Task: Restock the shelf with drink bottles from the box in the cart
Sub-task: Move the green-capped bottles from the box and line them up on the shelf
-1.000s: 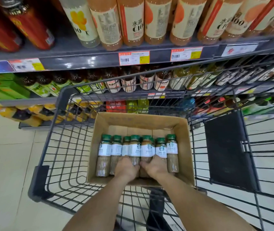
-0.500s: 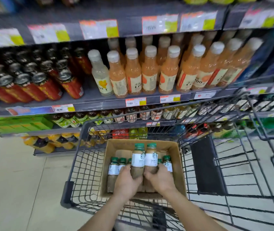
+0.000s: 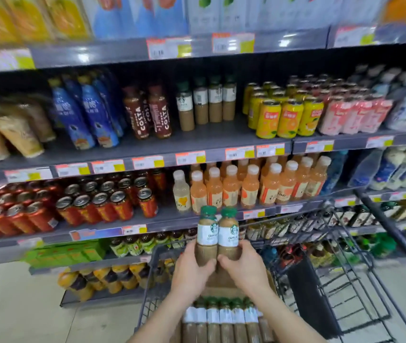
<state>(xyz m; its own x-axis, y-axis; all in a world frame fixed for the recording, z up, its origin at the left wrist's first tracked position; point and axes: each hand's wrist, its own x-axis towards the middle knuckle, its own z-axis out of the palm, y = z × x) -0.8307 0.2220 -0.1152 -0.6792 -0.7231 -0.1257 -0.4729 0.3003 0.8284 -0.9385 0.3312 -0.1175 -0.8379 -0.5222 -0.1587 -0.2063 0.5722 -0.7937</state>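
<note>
Two green-capped coffee bottles with white labels are held upright side by side above the cart. My left hand [image 3: 192, 271] grips the left bottle [image 3: 207, 233] near its base. My right hand [image 3: 244, 266] grips the right bottle [image 3: 228, 233] the same way. Below my forearms, several more of the same bottles [image 3: 224, 315] stand in the cardboard box [image 3: 221, 284] inside the black wire cart [image 3: 340, 280]. On the upper shelf [image 3: 197, 144], matching coffee bottles [image 3: 207, 102] stand in a short row with bare shelf in front of them.
Brown Costa bottles [image 3: 147, 112] stand left of the shelf's coffee row, yellow cans [image 3: 286, 112] to its right. Orange juice bottles [image 3: 259, 186] and red cans [image 3: 73, 204] fill the shelf below. The cart's folded black seat flap [image 3: 308, 293] is at the right.
Both hands have lifted a bottle each out of the box, up to about the juice shelf's edge. The view has tilted up, showing higher shelves.
</note>
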